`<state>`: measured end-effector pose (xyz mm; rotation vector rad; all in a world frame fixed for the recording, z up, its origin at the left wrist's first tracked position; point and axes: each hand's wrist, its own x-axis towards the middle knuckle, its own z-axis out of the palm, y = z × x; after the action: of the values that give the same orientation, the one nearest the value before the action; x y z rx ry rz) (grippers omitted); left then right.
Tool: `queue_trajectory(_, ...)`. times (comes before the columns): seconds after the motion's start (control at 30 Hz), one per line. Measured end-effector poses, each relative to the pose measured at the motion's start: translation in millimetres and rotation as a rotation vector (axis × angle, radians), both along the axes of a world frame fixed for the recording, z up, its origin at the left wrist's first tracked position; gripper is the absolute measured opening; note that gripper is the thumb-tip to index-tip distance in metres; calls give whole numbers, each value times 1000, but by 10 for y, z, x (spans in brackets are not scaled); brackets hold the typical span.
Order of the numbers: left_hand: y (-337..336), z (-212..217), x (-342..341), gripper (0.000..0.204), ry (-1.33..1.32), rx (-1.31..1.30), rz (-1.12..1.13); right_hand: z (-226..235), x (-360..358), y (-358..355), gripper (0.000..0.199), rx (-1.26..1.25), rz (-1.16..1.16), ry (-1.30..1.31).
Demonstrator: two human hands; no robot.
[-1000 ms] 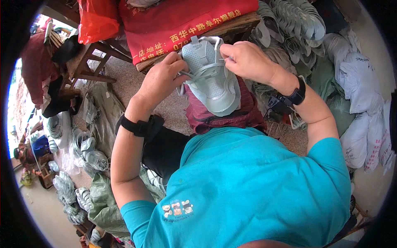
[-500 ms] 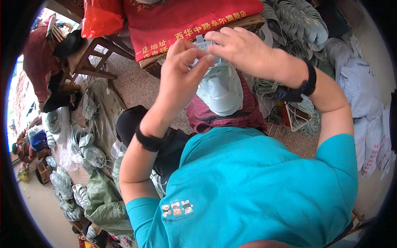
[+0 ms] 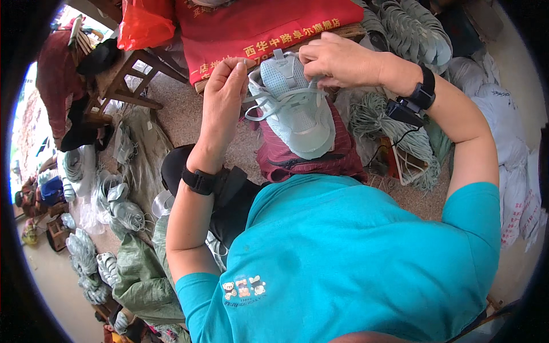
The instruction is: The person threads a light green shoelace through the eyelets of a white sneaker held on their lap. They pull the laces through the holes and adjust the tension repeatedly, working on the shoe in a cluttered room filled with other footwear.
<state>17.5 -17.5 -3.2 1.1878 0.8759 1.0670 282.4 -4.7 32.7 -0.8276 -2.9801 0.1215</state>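
A pale blue-green shoe upper (image 3: 306, 128) rests toe toward me on a maroon striped cloth (image 3: 286, 157) over my lap. Its mesh tongue stands up at the far end, and a matching shoelace (image 3: 260, 111) crosses the throat and loops out to the left. My left hand (image 3: 226, 86), beside the upper's left edge, pinches the lace between thumb and forefinger. At the right eyelet edge, the fingers of my right hand (image 3: 337, 62) are closed on the lace on that side, partly hiding it.
A red printed cloth (image 3: 229, 34) covers the wooden table ahead. Bundled laces (image 3: 374, 117) hang to the right, below stacked grey-green shoe parts (image 3: 414, 31). At left are a wooden stool (image 3: 134, 86), a green sack (image 3: 143, 280) and bundled shoe parts (image 3: 123, 208). White sacks (image 3: 503, 131) stand far right.
My hands have moved apart from above the tongue, the left one to the left and the right one slightly right. The tongue and a loop of lace now show between them.
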Motion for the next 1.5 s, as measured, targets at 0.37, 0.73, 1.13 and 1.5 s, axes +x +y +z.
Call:
queue_trajectory(0.37,-179,-75,-6,22,166,81,-156,102,-334,68,33,-114,-236,-232)
queue_trajectory(0.73,-226,-208,-3,19,207,56,-184,-133,-459,97,25,-576,-683,545)
queue_trajectory(1.13,-204,-331,90,12,145,148,133,-178,-418,-151,10,474,-228,-40)
queue_trajectory(1.5,-288,-286,236,16,646,505,159,-290,-395,-215,19,126,-274,308)
